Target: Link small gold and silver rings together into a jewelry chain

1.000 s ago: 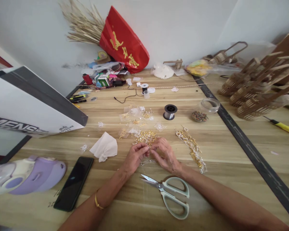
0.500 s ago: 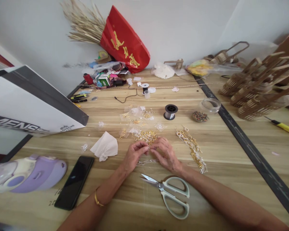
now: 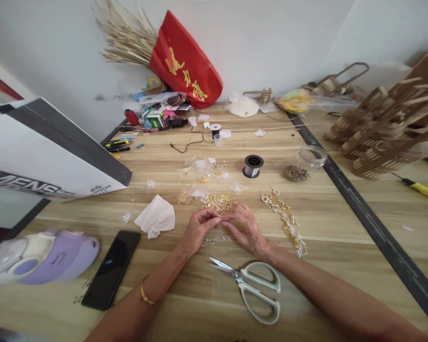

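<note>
Over the middle of the table, my left hand [image 3: 201, 229] and my right hand [image 3: 245, 229] meet fingertip to fingertip, both closed in a pinch. Whatever lies between the fingertips is too small to make out. A silvery beaded strand [image 3: 217, 240] curves below them, one end passing by the left hand and the other going out of sight under the right. Just beyond the fingers is a heap of gold and silver beads [image 3: 219, 203]. Scissors [image 3: 240, 275] with pale handles lie nearer me, blades slightly apart. Finished-looking gold and silver strands [image 3: 285, 221] lie to the right.
Small bags of beads [image 3: 201, 178], a wire spool [image 3: 253, 166] and a clear jar [image 3: 308, 159] stand beyond the hands. Leftward are a tissue [image 3: 157, 217], a phone [image 3: 110, 270], a purple-and-white object [image 3: 53, 256] and a large box [image 3: 46, 156]. Small woven baskets [image 3: 371, 133] crowd the right.
Both hands keep nearly the same pinch in the same place. The camera view has shifted very slightly; the things on the table have not moved.
</note>
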`<state>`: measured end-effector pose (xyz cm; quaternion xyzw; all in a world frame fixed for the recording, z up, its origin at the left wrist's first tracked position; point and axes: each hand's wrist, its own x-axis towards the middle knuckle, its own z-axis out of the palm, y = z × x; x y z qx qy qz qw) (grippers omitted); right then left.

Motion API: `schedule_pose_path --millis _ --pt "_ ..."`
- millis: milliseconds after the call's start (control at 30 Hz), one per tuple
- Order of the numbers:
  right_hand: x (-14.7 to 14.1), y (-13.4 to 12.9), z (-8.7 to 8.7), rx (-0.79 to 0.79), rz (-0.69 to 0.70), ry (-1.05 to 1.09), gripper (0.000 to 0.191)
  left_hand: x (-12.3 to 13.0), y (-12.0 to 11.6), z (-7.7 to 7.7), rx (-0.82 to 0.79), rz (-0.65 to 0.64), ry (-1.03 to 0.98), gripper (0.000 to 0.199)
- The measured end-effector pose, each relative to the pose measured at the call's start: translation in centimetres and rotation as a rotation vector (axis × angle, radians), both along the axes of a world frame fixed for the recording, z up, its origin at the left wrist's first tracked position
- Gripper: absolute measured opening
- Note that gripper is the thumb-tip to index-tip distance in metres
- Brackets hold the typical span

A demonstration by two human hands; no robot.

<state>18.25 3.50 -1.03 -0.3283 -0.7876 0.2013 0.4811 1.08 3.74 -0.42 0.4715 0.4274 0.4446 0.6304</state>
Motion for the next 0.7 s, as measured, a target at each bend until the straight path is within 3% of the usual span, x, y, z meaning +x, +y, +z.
schedule_pose_path --millis 700 --pt "-0.01 -0.01 -0.09 -0.003 -0.010 -0.026 0.004 -0.05 -0.01 0.11 0.007 -0.025 0.041 0.016"
